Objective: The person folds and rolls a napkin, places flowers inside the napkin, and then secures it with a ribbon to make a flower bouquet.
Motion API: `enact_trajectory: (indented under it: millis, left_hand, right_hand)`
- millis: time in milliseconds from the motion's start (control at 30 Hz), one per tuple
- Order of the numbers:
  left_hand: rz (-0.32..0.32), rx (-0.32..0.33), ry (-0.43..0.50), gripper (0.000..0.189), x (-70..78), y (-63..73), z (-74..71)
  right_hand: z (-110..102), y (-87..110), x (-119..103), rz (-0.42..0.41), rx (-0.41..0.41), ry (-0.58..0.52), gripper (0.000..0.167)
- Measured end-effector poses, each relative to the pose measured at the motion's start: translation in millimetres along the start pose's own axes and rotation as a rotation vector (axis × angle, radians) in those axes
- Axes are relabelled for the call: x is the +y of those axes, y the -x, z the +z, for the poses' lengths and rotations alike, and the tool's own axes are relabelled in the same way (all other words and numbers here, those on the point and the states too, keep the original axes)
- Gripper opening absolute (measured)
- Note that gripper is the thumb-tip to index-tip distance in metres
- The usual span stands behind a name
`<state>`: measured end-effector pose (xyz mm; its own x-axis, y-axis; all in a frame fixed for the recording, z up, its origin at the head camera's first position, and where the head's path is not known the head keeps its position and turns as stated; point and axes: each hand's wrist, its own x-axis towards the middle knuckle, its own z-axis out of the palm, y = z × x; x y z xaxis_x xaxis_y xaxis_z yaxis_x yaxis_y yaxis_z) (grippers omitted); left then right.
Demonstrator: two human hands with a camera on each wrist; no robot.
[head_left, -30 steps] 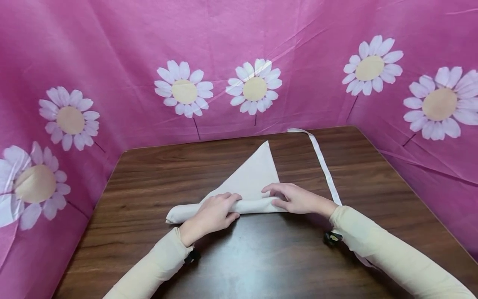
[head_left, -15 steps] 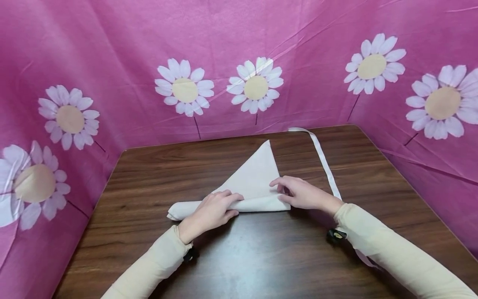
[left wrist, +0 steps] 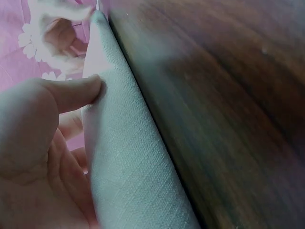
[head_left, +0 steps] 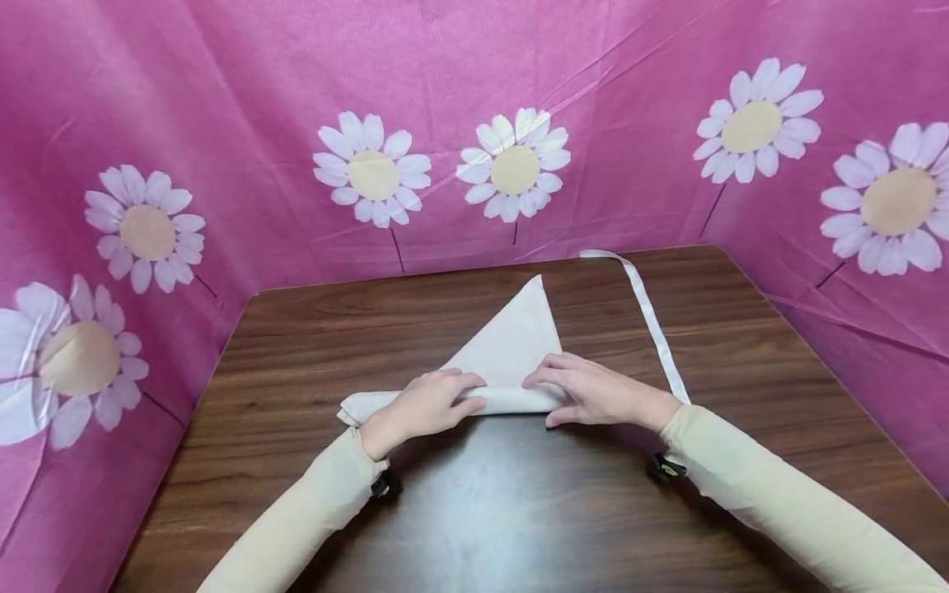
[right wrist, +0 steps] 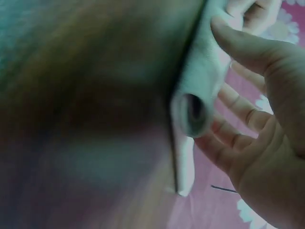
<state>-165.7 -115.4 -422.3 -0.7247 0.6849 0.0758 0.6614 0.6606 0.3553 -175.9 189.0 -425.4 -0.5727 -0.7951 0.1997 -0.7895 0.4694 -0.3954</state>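
Note:
A white cloth napkin lies on the table, its flat part tapering to a point at the far side. Its near edge is rolled into a tube; the right end shows a hollow spiral opening in the right wrist view. My left hand holds the middle of the roll, thumb on the near side and fingers over the top and beyond. Near the right end, my right hand grips the roll between thumb and fingers. The roll's left end sticks out past my left hand.
A thin white ribbon lies right of the napkin, running from the far table edge toward my right sleeve. The brown wooden table is bordered by a pink curtain printed with daisies.
The roll has turned slightly away from me, and the flat part is a little shorter. My right thumb has moved from the roll's top to its near side; my left hand stays around the middle.

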Motion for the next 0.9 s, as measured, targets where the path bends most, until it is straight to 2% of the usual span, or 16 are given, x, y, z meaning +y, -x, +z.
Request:
enact_trajectory:
  millis: [67, 200, 367, 500, 600, 667, 733, 833, 900]
  left_hand:
    - [-0.018, -0.011, 0.003, 0.026, -0.5, -1.0, -1.0]
    - [-0.078, -0.048, -0.001, 0.029, -0.6, -0.5, -5.5]
    - [-0.2, -0.111, -0.052, 0.039, -3.3, 1.1, -12.9]
    - [-0.282, -0.155, -0.07, 0.044, -8.7, 3.1, -19.6]
    - [-0.304, -0.149, -0.068, 0.043, -13.5, 5.3, -21.7]
    - [-0.3, -0.125, -0.07, 0.041, -15.1, 6.5, -21.2]
    - [-0.268, -0.085, -0.073, 0.037, -14.0, 6.9, -20.0]
    - [-0.158, -0.018, -0.072, 0.031, -8.2, 4.7, -14.6]
    - [-0.069, 0.007, -0.066, 0.03, -2.1, 2.0, -9.8]
  right_hand:
    - [3.0, -0.6, 3.1, 0.004, -0.035, -0.027, 0.055]
    - [2.5, -1.2, 9.3, 0.043, -0.04, -0.102, 0.048]
    - [-0.8, -0.9, 14.6, 0.071, -0.024, -0.115, 0.032]
    - [-1.2, 1.5, 21.4, 0.107, 0.008, -0.152, 0.034]
    - [-1.5, 3.2, 26.1, 0.14, 0.027, -0.22, 0.037]
    - [-1.3, 3.1, 28.5, 0.16, 0.031, -0.253, 0.039]
    - [-0.6, 1.9, 30.0, 0.173, 0.03, -0.259, 0.04]
    - [0.7, -0.6, 31.5, 0.203, 0.024, -0.27, 0.04]
    - [1.4, -1.8, 31.7, 0.255, 0.012, -0.316, 0.039]
